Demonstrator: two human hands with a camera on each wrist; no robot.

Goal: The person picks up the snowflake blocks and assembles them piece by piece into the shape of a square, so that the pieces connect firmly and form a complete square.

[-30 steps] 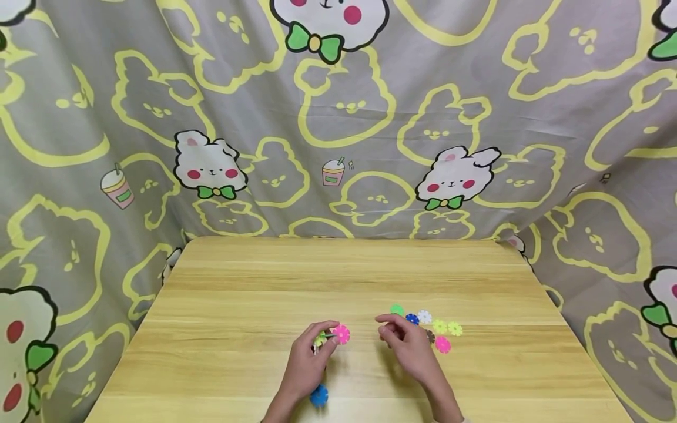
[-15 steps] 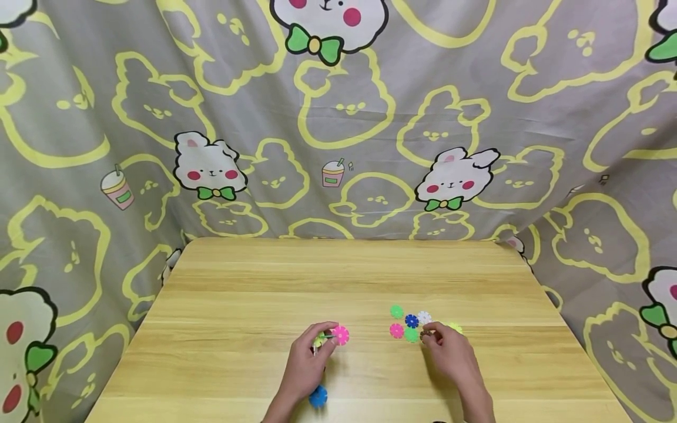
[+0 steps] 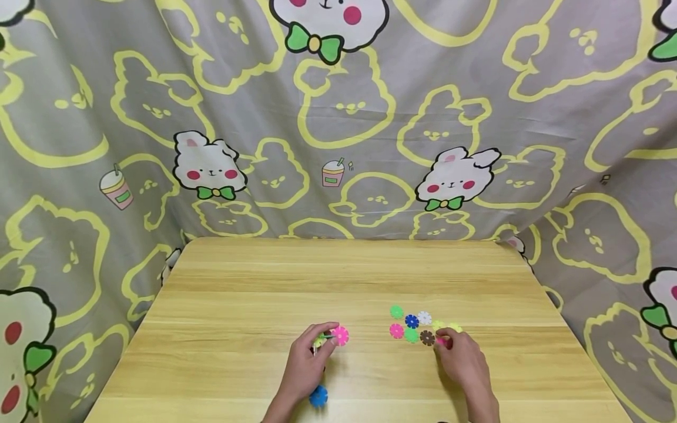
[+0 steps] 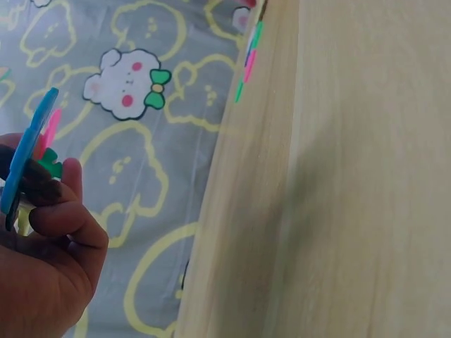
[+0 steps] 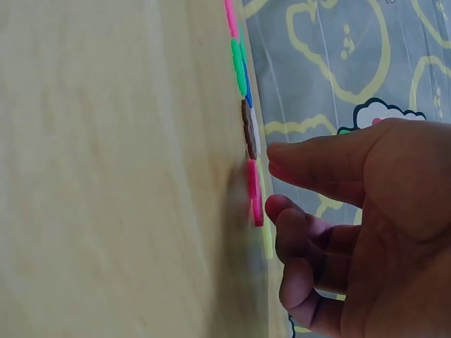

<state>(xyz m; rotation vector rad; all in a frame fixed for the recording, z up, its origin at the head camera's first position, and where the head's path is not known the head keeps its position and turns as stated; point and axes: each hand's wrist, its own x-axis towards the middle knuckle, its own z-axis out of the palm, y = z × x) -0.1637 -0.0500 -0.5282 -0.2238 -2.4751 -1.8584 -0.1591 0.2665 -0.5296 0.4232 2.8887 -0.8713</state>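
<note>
Joined discs are held in my left hand (image 3: 308, 359): a pink disc (image 3: 342, 336) sticks out past the fingertips, and a blue disc (image 3: 318, 396) hangs by the wrist. In the left wrist view the curled fingers of the left hand (image 4: 60, 260) surround the blue disc (image 4: 29, 151), with a green piece (image 4: 51, 163) and pink behind. My right hand (image 3: 466, 359) hovers at the right of the loose discs, partly covering a pink one. Thumb and fingers of the right hand (image 5: 394, 211) stand apart beside that pink disc (image 5: 255, 193) in the right wrist view.
On the wooden table (image 3: 238, 305), left of the right hand, lie green (image 3: 396, 312), blue (image 3: 412, 321), white (image 3: 425, 318), pink (image 3: 396, 331) and brown (image 3: 427, 338) discs, plus another green. Yellow ones lie behind the hand. A patterned curtain (image 3: 254, 117) surrounds the table.
My right hand has moved right across the loose discs, uncovering the near-left ones and the brown one, and now covers part of the right-hand pink disc. The left hand has barely moved.
</note>
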